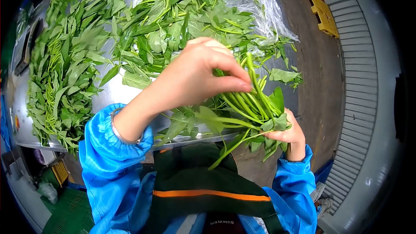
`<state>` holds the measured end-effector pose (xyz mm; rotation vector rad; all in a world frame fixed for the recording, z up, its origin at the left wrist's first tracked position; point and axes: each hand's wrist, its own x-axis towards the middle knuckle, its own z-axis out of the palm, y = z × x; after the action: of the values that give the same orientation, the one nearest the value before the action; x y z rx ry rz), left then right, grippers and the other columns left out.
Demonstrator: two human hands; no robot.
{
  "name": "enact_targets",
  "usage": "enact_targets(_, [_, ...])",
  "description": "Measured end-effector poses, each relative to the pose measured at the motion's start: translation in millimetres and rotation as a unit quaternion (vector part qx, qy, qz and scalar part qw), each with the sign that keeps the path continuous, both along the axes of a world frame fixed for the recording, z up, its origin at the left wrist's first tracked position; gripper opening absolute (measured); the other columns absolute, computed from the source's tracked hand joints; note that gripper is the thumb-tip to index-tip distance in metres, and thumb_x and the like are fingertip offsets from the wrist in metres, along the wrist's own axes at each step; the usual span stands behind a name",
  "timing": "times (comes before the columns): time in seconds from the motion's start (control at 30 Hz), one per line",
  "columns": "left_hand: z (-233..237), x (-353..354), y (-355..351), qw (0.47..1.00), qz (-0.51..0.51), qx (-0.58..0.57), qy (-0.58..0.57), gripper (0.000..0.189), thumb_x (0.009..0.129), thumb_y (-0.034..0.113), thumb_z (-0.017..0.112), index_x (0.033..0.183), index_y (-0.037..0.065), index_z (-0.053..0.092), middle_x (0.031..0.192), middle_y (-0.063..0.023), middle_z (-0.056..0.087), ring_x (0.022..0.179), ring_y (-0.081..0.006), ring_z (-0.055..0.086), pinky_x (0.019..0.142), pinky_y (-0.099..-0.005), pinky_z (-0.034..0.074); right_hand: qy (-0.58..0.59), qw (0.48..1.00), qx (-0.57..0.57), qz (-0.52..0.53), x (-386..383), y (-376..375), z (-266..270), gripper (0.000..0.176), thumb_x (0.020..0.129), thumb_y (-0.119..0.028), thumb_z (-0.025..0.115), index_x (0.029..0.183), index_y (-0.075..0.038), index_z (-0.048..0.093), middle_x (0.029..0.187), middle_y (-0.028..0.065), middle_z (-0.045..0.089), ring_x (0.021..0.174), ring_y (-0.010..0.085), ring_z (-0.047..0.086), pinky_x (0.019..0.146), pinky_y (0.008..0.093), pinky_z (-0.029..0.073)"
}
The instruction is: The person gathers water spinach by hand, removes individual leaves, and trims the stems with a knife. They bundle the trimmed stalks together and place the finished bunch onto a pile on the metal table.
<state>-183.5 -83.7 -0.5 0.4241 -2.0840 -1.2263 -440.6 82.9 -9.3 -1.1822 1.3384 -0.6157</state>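
My right hand (289,133) is wrapped around the lower part of a bunch of water spinach (249,106), its thick green stems pointing up and to the left. Above the stem ends, my left hand (201,70) has thumb and forefinger pinched together beside one tall stem. Whether a stem is between those fingertips I cannot make out. A few leaves and one long stem hang down from the bunch over the table's front edge. Behind my hands lies a loose heap of water spinach (173,30) on the metal table (108,78).
A long row of water spinach (69,65) lies along the table's left side. Crumpled clear plastic (264,11) sits at the back right. A dark flat object (27,47) rests at the left edge. On the floor stand a yellow pallet (321,14) and a green crate (71,212).
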Motion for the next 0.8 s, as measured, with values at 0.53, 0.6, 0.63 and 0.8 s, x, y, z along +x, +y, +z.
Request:
enact_targets(0.53, [-10.7, 48.8, 49.8, 0.956, -0.083, 0.03, -0.279, 0.109, 0.055, 0.031, 0.084, 0.14, 0.006, 0.02, 0.134, -0.0239, 0.036, 0.128, -0.0381, 0.027, 0.108, -0.0473, 0.013, 0.217, 0.889, -0.105, 0.39, 37.2, -87.7, 45.6, 0.075, 0.058, 0.007, 0.062, 0.128, -0.009, 0.042, 0.118, 0.0151, 0.053, 0.11, 0.0339, 0.051, 0.098, 0.0422, 0.038])
enact_targets(0.6, [-50.7, 44.0, 56.0, 0.869, -0.186, 0.261, -0.378, 0.082, 0.068, 0.029, 0.077, 0.132, 0.001, 0.033, 0.115, -0.0204, 0.053, 0.108, -0.0283, 0.052, 0.093, -0.0369, 0.04, 0.39, 0.826, -0.253, 0.318, 57.3, -97.2, 25.8, 0.085, 0.058, 0.001, 0.07, 0.134, -0.011, 0.034, 0.127, 0.0138, 0.046, 0.12, 0.033, 0.04, 0.105, 0.0491, 0.025])
enact_targets(0.63, [-129.5, 47.9, 80.2, 0.859, -0.179, 0.403, -0.259, 0.075, 0.071, 0.033, 0.073, 0.127, -0.003, 0.038, 0.111, -0.0194, 0.057, 0.1, -0.0266, 0.057, 0.086, -0.0347, 0.044, 0.471, 0.78, -0.315, 0.264, 58.9, -99.0, 3.5, 0.098, 0.056, -0.008, 0.078, 0.138, -0.013, 0.024, 0.133, 0.0144, 0.036, 0.126, 0.0352, 0.029, 0.106, 0.0545, 0.014])
enact_targets(0.8, [-175.2, 43.1, 135.9, 0.607, -0.02, 0.792, 0.063, 0.043, 0.085, 0.002, 0.055, 0.125, -0.003, 0.041, 0.12, -0.0165, 0.053, 0.109, -0.0286, 0.053, 0.088, -0.0408, 0.048, 0.412, 0.877, -0.231, -0.086, 50.6, -26.0, -77.9, 0.077, 0.063, -0.016, 0.078, 0.129, -0.006, 0.039, 0.118, 0.0156, 0.05, 0.109, 0.0299, 0.049, 0.093, 0.0419, 0.034])
